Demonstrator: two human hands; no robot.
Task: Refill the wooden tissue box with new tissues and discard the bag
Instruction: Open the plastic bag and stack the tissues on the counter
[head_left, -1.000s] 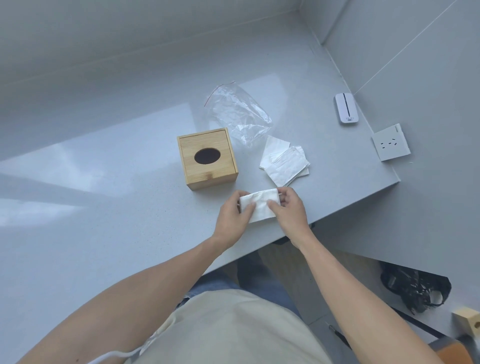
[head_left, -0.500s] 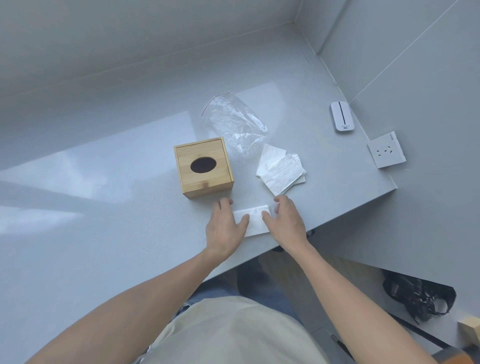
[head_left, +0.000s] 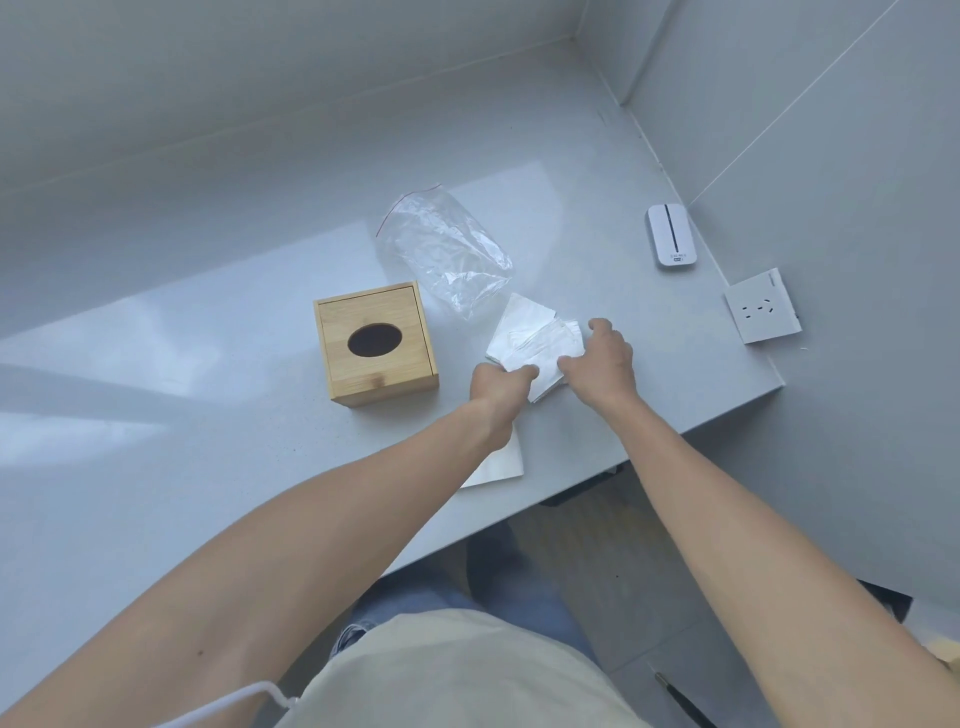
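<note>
Both hands have moved off the single folded tissue (head_left: 498, 465) they were pressing flat half a second ago; that tissue now lies alone near the front edge of the bench (head_left: 156, 467), partly under the left forearm. The left hand (head_left: 500, 383) and the right hand (head_left: 602, 364) have gone forward to the loose stack of tissues (head_left: 530, 332), which sits just right of the wooden tissue box (head_left: 375, 344) and touches the near end of the empty plastic bag (head_left: 444, 254). The left grip is closed, with thumb and fingers pinching the stack's near-left edge; the right grip is curled over the stack's right side, fingers on the paper, though whether it has actually pinched a sheet cannot be told from this view. The box stands upright with its lid on and its oval opening dark; no tissue shows in it. The bag lies crumpled behind the stack, not yet discarded. Judgement: one sheet is folded and set aside, and the hands are taking up the next sheet or gathering the stack. The task is at an early stage, since nothing has entered the box. A white device (head_left: 670, 236) and a wall socket (head_left: 761, 306) sit well clear to the right.
</note>
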